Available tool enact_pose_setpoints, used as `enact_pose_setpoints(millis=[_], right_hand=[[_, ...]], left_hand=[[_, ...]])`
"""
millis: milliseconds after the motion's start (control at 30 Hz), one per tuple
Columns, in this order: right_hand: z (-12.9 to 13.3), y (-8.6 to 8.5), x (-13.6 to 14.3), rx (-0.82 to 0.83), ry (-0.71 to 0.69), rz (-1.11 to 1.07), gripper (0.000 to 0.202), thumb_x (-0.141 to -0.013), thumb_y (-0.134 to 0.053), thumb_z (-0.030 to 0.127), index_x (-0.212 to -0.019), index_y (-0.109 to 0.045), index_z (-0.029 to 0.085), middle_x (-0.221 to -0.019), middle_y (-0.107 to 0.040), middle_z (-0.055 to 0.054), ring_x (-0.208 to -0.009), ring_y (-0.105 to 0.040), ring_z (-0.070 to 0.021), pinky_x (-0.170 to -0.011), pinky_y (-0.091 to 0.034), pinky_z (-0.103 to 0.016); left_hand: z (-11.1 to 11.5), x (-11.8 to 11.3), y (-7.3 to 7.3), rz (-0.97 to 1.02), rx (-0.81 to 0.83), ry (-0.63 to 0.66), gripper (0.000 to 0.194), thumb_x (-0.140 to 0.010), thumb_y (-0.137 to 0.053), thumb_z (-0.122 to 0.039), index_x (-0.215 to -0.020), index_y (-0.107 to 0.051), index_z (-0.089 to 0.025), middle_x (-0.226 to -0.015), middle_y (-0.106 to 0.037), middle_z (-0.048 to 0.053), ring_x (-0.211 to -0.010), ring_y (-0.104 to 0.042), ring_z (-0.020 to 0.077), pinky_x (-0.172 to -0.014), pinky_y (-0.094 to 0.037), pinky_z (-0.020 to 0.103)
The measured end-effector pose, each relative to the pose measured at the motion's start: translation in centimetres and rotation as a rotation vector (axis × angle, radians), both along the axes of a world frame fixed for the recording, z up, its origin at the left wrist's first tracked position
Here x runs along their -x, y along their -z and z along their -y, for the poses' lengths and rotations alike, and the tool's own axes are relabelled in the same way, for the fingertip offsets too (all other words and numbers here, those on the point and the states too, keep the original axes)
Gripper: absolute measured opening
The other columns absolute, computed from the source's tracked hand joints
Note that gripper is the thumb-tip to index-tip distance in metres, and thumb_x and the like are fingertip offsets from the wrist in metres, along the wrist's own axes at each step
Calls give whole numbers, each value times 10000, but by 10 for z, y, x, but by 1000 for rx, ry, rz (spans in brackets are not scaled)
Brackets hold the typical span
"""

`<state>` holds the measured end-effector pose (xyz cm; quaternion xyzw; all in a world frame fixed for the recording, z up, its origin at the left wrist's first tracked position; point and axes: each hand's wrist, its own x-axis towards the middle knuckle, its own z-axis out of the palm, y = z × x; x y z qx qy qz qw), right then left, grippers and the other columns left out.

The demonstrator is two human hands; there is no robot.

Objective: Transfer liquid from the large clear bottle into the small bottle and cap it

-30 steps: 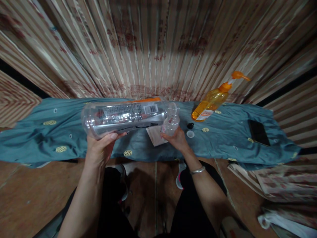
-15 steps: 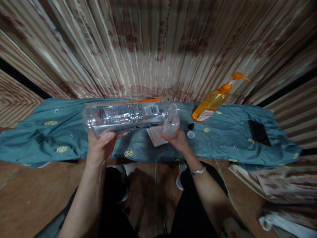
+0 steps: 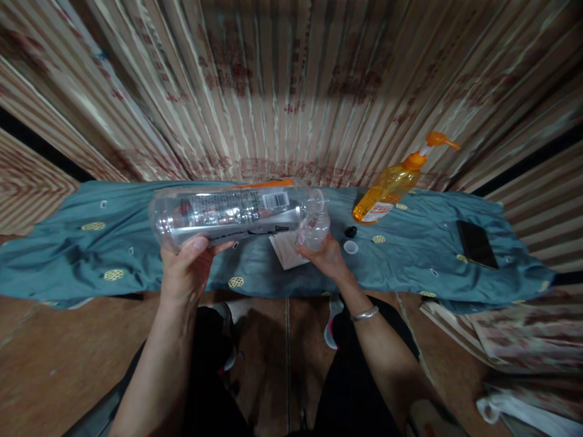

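My left hand is closed around the base end of a large clear plastic bottle. That bottle lies on its side in the air, its silver label with a barcode facing me and its mouth to the right. In my right hand is a small clear bottle, held upright by fingers wrapped round it. The large bottle's mouth is at the small bottle's top; whether the rims touch I cannot tell. Below the bottles lies a folded pale cloth or tissue, partly covered by them.
An orange pump bottle stands at the back right. Before it lie a small black cap and a white round cap. A dark flat object rests farther right on the teal cloth. Striped curtain hangs behind.
The large bottle has shifted slightly left and rolled a little. The small bottle has moved slightly left with my right hand. Both hands keep their hold.
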<state>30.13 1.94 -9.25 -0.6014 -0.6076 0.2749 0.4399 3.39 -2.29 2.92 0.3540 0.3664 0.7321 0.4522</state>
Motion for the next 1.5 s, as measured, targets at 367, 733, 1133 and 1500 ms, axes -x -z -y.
enact_pose_setpoints(millis=[367, 733, 1133, 1500], right_hand=[[0, 3, -2, -19, -11, 3, 701, -727, -937, 371, -1341, -654, 188, -1235, -844, -137, -1142, -831, -351, -1057, -656, -502], [0, 1, -1, -17, -8, -17, 712, -717, -935, 363, -1346, -651, 187, -1251, -842, -144, -1166, -825, -362, -1085, -647, -543], [0, 1, -2, 5, -2, -8, 677, -723, -932, 362, -1327, -667, 209, -1259, -836, -141, -1172, -825, -377, -1074, -655, -544], [-1, 4, -2, -20, -1, 12, 715, -721, -937, 411, -1352, -664, 216, -1263, -839, -120, -1167, -827, -361, -1051, -665, -513]], left_hand=[[-2, 1, 3, -39, 35, -11, 856, -517, -1083, -407, -1293, -724, -378, -925, -821, -20, -869, -827, 262, -764, -763, 408], [-1, 1, 1, -2, 19, 24, 748, -503, -1099, -388, -1175, -773, -350, -857, -824, -28, -722, -807, 214, -655, -737, 319], [-1, 5, 5, -17, 43, 20, 944, -507, -1102, -419, -1364, -710, -374, -977, -846, -1, -848, -832, 278, -776, -760, 428], [-3, 16, 11, -21, 53, 37, 908, -525, -1097, -422, -1348, -717, -373, -884, -815, -47, -846, -829, 238, -750, -742, 341]])
